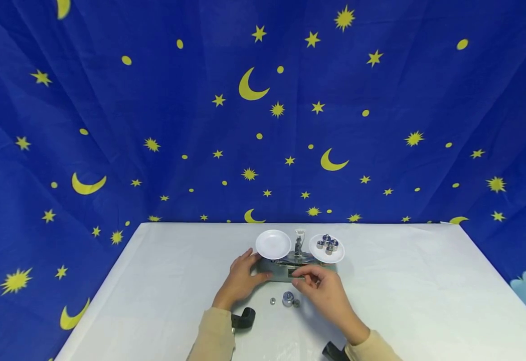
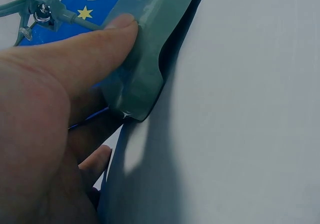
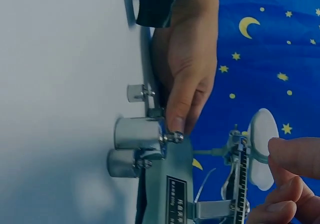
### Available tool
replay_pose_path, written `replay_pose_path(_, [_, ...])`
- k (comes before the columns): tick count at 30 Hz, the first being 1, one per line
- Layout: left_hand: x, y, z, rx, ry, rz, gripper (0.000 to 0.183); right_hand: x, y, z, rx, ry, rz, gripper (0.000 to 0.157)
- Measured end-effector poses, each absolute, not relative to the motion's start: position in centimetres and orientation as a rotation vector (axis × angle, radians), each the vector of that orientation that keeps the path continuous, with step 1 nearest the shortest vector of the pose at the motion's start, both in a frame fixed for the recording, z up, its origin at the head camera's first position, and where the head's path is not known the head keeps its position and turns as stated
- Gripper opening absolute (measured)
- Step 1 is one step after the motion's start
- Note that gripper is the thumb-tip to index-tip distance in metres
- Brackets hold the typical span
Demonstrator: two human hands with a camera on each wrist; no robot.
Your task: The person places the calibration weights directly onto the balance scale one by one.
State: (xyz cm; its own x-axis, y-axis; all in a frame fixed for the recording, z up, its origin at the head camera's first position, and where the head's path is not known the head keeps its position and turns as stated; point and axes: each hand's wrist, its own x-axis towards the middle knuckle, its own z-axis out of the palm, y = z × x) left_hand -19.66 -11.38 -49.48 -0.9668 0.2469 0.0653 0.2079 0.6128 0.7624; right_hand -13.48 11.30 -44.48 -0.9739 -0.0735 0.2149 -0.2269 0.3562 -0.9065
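A grey-green balance scale (image 1: 277,271) with two white pans stands on the table. My left hand (image 1: 240,281) grips the left end of its base, thumb (image 2: 112,36) on the front face and fingers behind. The left pan (image 1: 273,244) is bare; the right pan (image 1: 327,257) carries several shiny metal weights (image 1: 326,239). My right hand (image 1: 323,293) hovers before the scale, index finger (image 3: 295,154) reaching left and the other fingers loosely bent, nothing visible between them. In the right wrist view the ruled beam (image 3: 241,184) is beside these fingers.
Below the base, on the white table (image 1: 407,296), stand a large knobbed weight (image 1: 288,299) and two smaller weights (image 3: 123,163), one close against it. Black wrist mounts (image 1: 243,319) show at both forearms. A blue star-patterned cloth (image 1: 199,125) hangs behind the table.
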Motion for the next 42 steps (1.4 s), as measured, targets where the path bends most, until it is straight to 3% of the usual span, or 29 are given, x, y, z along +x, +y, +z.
replay_pose_path(42, [-19.9,-11.5,-49.9,0.453,2.804,1.306,0.064,-13.9,10.9,-48.0,0.356,-2.726,1.784,0.016])
